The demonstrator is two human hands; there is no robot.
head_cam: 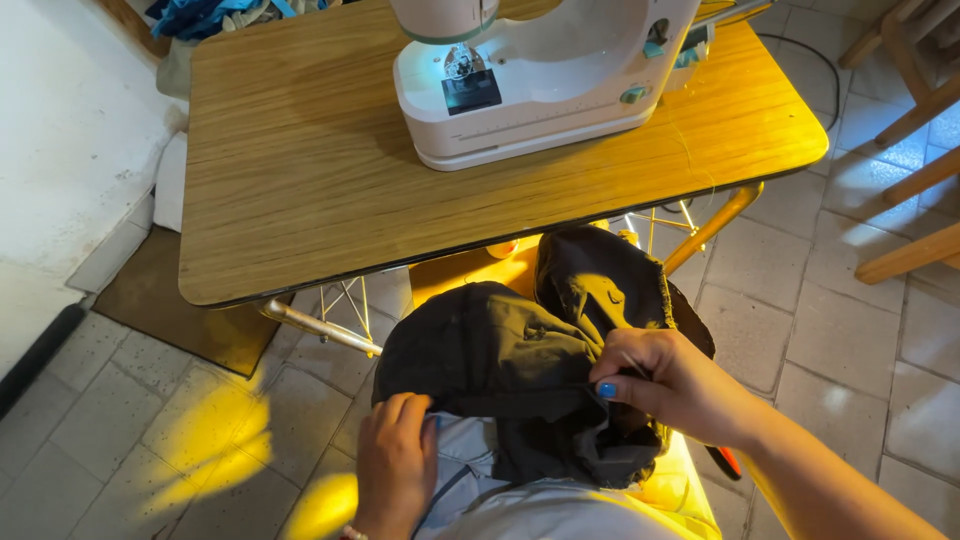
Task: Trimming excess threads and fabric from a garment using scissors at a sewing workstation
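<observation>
Both hands work the dark garment (500, 365): our right hand (665, 380) pinches a fold, left hand (395, 460) presses fingers together on its edge; we should keep it taut.

Matt black cloth (500, 360) — glossy wood-grain table (320, 170).

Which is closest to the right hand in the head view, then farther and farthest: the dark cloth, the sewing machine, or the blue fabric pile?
From the right hand:
1. Dark cloth, pinched in its grip, on the lap.
2. White sewing machine, up on the wooden table.
3. Blue fabric pile, beyond the table's far left corner.
</observation>
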